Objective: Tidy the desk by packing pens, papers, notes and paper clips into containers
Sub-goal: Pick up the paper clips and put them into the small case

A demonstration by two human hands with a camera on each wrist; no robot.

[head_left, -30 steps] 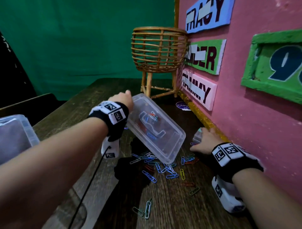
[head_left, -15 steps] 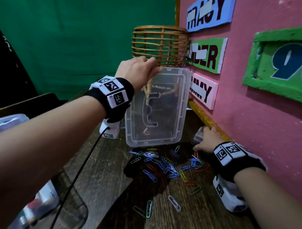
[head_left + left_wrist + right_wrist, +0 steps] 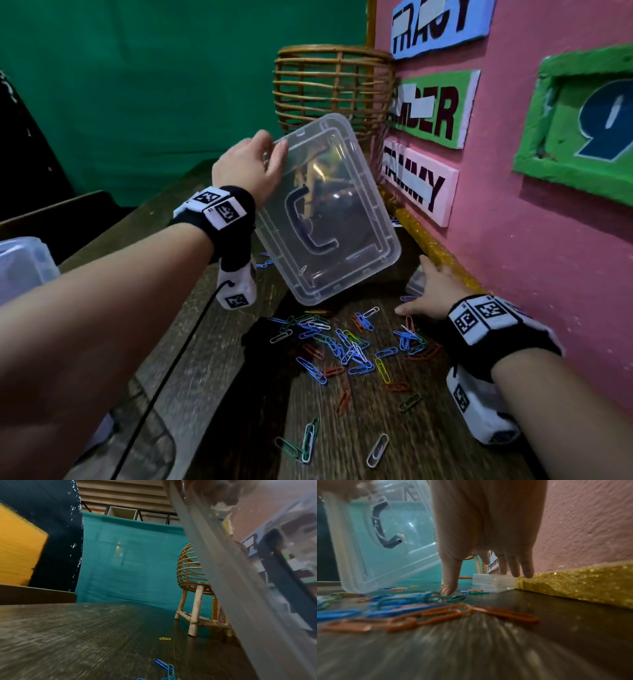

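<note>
one clear tub, tipped above the desk, holds no paper clips; your left hand grips its rim, your right hand lies spread flat beside them.

Paper clips are a mix of blue, orange, green, yellow and white on the dark brown woodgrain desk. Clear tub has a dark handle; pink wall right, green curtain far, gold glitter strip.
</note>
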